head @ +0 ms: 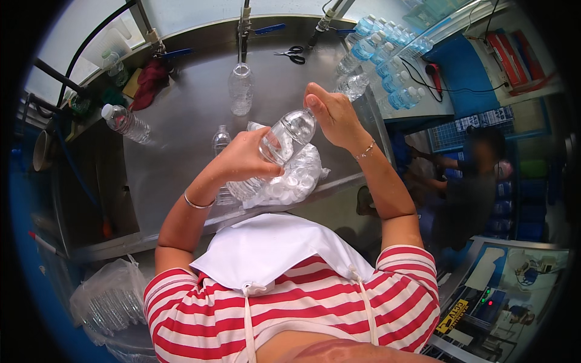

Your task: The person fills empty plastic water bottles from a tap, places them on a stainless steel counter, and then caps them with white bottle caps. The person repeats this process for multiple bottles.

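My left hand (245, 154) is wrapped around the body of a clear plastic bottle (297, 129), which tilts with its neck up and to the right. The fingers of my right hand (335, 113) close over the bottle's top end, hiding the neck and any cap. Below the bottle, a clear plastic bag (290, 186) full of white caps lies at the steel worktop's front edge. Another clear bottle (221, 137) stands partly hidden behind my left hand. Farther back, an uncapped bottle (240, 90) stands beneath a filling pipe with a blue-handled valve.
A white-capped bottle (127, 123) is at left, near a dark red cloth (152, 84). Black-handled scissors (294, 55) lie at the back of the steel worktop (190, 100). Several labelled bottles (363, 50) crowd the right. A person (472, 186) is beyond my right arm.
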Motion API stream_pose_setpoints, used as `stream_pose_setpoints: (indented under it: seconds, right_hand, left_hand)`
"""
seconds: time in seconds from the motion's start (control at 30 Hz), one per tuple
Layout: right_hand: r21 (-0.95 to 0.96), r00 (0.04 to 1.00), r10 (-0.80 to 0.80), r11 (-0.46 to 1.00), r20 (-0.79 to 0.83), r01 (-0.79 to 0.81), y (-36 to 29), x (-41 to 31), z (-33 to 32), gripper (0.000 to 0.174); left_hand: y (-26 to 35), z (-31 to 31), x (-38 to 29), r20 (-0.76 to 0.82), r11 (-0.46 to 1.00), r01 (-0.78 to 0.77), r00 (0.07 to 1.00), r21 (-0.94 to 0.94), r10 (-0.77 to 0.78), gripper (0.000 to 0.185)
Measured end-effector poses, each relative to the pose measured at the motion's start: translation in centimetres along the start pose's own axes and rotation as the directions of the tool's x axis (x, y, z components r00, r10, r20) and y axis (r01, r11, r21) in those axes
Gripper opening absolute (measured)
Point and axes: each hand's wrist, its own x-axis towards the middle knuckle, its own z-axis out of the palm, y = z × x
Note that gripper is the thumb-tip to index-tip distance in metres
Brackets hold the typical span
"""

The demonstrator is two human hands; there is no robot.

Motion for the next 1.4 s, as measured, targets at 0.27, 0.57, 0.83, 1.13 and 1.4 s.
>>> stream_pose_setpoints:
  seconds: [0.27, 0.57, 0.83, 1.13, 1.4]
  right_hand:
    - [0.148, 0.923, -0.331, 0.921, -0.194, 0.361, 1.8, -2.7, -1.7, 0.054]
    - [0.088, 0.992, 0.117, 0.990, -0.052, -0.112, 6.3, -3.3, -0.1, 0.029]
    - [0.596, 0.916, 0.376, 0.770, -0.140, -0.225, 9.4, -4.8, 0.7, 0.039]
    - [-0.124, 0.948, 0.117, 0.989, 0.297, -0.083, 6.5, -7.1, 11.1, 0.013]
    - [0.284, 0.944, 0.321, 0.915, -0.079, -0.288, 13.1, -9.2, 7.0, 0.018]
  left_hand:
    - [-1.1, 2.3, 2.9, 0.616, 0.589, 0.394, 0.752, -0.706, 0.236, 0.079]
    - [3.3, 3.1, 3.7, -0.158, 0.835, 0.172, 0.982, 0.523, -0.103, 0.047]
    - [-3.7, 1.4, 12.7, -0.549, 0.880, -0.074, 0.756, 0.469, 0.357, 0.072]
    - [-11.1, -3.4, 24.1, -0.810, 0.868, 0.139, 0.454, 0.477, 0.372, 0.101]
    - [-8.2, -2.3, 19.3, -0.674, 0.939, 0.340, 0.683, -0.047, -0.281, 0.117]
